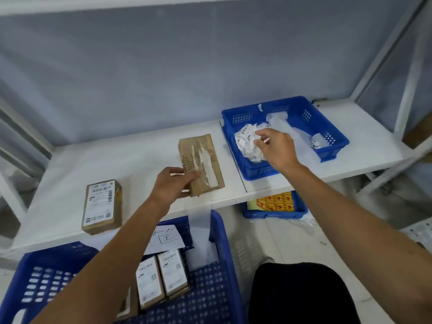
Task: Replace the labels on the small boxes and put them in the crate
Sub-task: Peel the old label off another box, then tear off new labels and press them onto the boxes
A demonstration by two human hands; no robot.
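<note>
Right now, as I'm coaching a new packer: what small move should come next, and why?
Probably leave the wad of peeled labels in the small blue basket and bring the right hand back to the stripped box. That hand's fingers are at the wad, while the left hand grips the box, which shows only torn label residue and needs a fresh label.

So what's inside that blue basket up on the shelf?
In the blue basket: a heap of crumpled labels, a long white strip behind it, and a small white object in the right corner. The right hand and the heap hide whatever lies beneath.
</note>
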